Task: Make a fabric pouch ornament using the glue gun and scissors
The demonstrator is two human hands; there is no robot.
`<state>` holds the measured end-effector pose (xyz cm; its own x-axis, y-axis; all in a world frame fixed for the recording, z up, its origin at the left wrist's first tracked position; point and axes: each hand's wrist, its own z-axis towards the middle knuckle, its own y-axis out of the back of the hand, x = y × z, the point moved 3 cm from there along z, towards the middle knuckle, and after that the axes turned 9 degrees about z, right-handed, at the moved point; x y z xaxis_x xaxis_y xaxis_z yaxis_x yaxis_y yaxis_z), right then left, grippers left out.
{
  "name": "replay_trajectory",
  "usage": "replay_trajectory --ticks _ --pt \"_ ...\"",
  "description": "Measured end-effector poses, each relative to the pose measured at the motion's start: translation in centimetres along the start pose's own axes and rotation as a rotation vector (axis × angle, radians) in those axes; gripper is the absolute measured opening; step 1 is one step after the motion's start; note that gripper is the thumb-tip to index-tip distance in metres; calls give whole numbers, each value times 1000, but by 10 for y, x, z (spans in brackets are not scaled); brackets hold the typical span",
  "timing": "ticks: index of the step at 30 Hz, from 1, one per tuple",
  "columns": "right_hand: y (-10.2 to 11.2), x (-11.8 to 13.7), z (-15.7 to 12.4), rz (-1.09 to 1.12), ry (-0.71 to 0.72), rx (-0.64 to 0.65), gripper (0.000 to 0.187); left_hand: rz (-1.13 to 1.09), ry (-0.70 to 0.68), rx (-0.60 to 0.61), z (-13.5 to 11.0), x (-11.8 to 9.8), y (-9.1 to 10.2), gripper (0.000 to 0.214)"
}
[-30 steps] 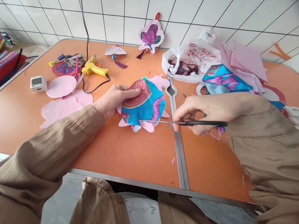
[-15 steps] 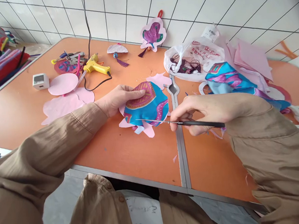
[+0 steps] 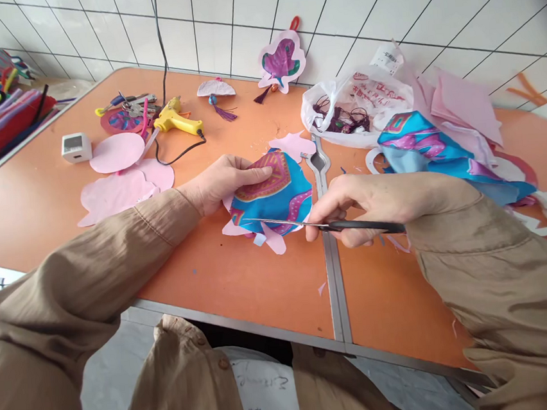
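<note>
Over the near middle of the orange bench (image 3: pixel 243 292), I can see the left hand (image 3: pixel 220 181) pinching a patterned blue cloth piece (image 3: pixel 272 192), thumb flat on top and the other fingers hidden underneath, with pink scraps (image 3: pixel 273 238) poking out below its near edge. The right hand (image 3: pixel 374 202) has its fingers wrapped around black-handled scissors (image 3: pixel 353 225), whose thin blade lies across the cloth's lower part. Beyond them are a yellow glue gun (image 3: pixel 176 121) over to the left and a white plastic bag (image 3: pixel 384 101) towards the right, beside crumpled blue fabric (image 3: pixel 422 145).
</note>
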<state>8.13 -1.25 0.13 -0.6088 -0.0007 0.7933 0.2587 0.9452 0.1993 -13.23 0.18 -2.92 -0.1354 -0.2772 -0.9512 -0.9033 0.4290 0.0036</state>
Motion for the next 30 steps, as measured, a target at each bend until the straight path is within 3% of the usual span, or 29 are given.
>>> replay_trajectory --ticks 11,25,30 --pt "-4 21 -13 -57 -100 -61 38 168 -54 -93 -5 -7 0 37" --pt "-5 10 -8 8 -121 33 29 292 -105 -81 -12 -14 -7 37" --pt "-4 7 -8 2 -113 15 33 318 -129 -87 -12 -13 -6 40"
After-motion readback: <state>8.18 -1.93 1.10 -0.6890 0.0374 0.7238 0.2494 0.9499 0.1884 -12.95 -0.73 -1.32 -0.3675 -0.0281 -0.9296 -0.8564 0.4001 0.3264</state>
